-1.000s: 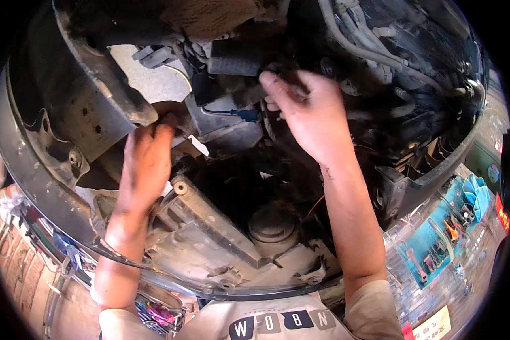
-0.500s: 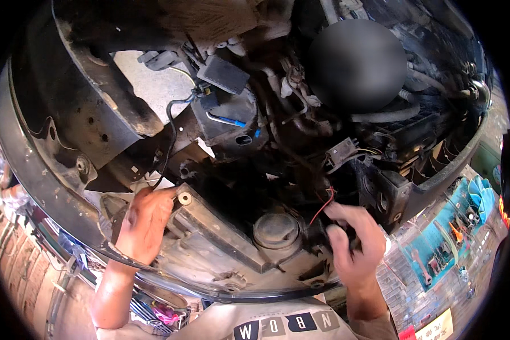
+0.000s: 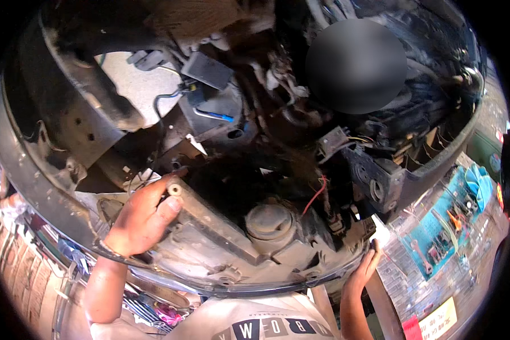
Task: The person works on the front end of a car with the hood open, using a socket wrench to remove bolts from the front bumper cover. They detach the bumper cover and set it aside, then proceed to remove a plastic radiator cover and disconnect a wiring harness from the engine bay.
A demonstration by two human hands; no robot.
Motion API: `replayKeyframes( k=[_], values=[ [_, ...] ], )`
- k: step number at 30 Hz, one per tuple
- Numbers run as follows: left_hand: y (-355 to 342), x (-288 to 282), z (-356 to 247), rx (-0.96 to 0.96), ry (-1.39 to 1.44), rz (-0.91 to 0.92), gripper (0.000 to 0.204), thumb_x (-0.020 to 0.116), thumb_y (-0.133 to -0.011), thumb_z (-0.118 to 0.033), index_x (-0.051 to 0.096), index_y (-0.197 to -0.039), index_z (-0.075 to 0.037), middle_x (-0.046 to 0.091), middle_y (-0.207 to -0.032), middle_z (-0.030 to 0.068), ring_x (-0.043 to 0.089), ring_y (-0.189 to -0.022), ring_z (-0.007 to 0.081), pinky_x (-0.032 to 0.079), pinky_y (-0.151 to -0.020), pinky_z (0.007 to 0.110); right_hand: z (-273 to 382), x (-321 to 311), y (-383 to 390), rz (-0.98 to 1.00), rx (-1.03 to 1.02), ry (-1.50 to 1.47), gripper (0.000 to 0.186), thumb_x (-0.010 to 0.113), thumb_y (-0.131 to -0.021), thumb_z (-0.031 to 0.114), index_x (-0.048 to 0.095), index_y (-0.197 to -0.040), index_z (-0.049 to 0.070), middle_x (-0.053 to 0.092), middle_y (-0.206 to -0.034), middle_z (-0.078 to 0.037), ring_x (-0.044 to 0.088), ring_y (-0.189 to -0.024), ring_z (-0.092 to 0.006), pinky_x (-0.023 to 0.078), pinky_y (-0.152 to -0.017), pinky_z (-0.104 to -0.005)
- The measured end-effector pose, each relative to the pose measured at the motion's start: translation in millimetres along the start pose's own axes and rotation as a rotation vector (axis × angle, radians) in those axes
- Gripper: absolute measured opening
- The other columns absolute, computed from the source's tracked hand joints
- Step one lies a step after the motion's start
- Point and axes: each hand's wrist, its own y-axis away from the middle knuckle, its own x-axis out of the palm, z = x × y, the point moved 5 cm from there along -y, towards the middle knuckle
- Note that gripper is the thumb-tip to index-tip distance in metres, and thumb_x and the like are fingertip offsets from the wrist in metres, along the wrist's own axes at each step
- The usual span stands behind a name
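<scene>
A dusty headlight [image 3: 221, 229], with a round cap [image 3: 269, 221] on its back, lies across the front of an opened car front end. Near a mounting hole, my left hand [image 3: 139, 218] grips its upper left corner, thumb on top and fingers mostly hidden behind. My right hand [image 3: 364, 269] is at the headlight's right end, fingers together against the outer edge; part of the hand is hidden. A thin red wire [image 3: 315, 198] hangs loose behind the headlight, between the cap and a dark bracket [image 3: 374, 175].
The curved black body panel [image 3: 37, 201] runs along the left. A square black box [image 3: 208, 71] and a blue-tipped cable [image 3: 215, 115] sit in the bay. On the right, tools lie on a turquoise mat [image 3: 430, 241] over paving, beside a turquoise cloth [image 3: 478, 184].
My right hand has left the red wire and moved down to the headlight's right edge. My left hand has turned, its thumb now on the headlight corner. The view has shifted slightly.
</scene>
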Motion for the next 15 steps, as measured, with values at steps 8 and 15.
replayKeyframes(
  k=[8,15],
  values=[
    [-2,11,-1,-0.05,-0.078,-0.038,0.064,0.059,-0.087,-0.052,0.058,-0.121,0.002,0.064,-0.11,0.0227,0.062,-0.104,0.037,0.046,-0.093,0.04,-64,12,-35,0.206,0.409,-0.698,0.052,0.049,-0.099,0.04,0.047,-0.138,0.006,0.055,-0.133,-0.01,0.053,-0.121,-0.024,0.041,-0.105,-0.0373],
    [13,18,-12,0.009,-0.113,-0.136,0.072,0.049,-0.089,-0.059,0.058,-0.116,0.006,0.061,-0.11,0.023,0.059,-0.102,0.0355,0.043,-0.093,0.04,-31,14,-27,0.149,0.384,-0.625,0.048,0.056,-0.097,0.03,0.047,-0.133,0.0,0.057,-0.122,-0.009,0.055,-0.11,-0.0197,0.044,-0.098,-0.0334]
  ],
)
